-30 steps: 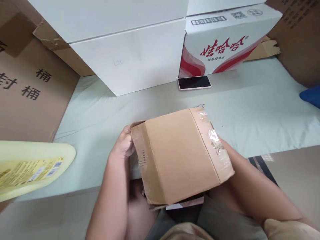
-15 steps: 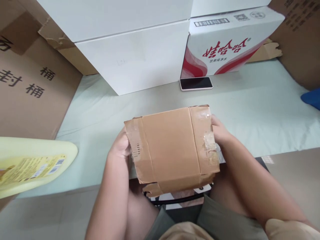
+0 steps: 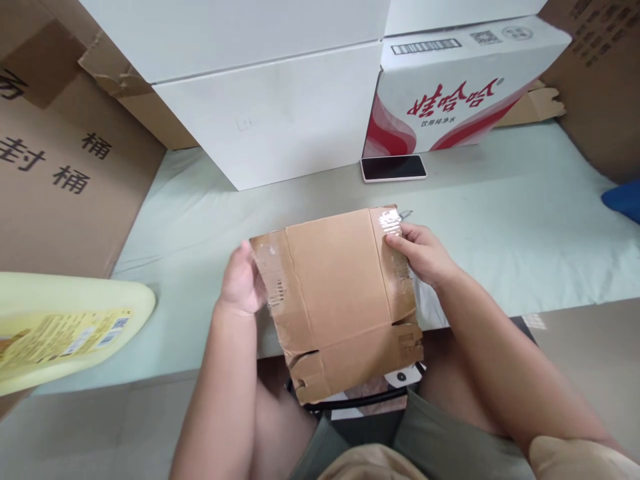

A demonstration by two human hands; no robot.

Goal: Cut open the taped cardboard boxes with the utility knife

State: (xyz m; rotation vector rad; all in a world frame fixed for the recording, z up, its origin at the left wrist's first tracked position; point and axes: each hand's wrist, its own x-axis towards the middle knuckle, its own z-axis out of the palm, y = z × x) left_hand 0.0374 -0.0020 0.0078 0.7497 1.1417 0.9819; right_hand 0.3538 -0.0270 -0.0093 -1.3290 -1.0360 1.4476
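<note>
A small brown cardboard box [image 3: 340, 293] with torn flaps and clear tape is held over my lap, at the near edge of a pale green mat [image 3: 500, 220]. My left hand [image 3: 240, 283] grips its left side, fingers curled around the edge. At the upper right corner my right hand [image 3: 423, 253] is closed on the box, thumb pressed on the taped strip. The lower flaps hang bent and ragged.
A phone [image 3: 394, 168] lies face up beyond the box. Behind it stand white cartons [image 3: 270, 113] and a red-printed white carton [image 3: 450, 87]. Brown cardboard [image 3: 65, 167] leans at left, a yellow bottle [image 3: 65, 327] lies near left, something blue [image 3: 625, 200] at right.
The box has turned and tipped so its ragged lower flaps face me. My right hand came from under the right side to the upper right corner.
</note>
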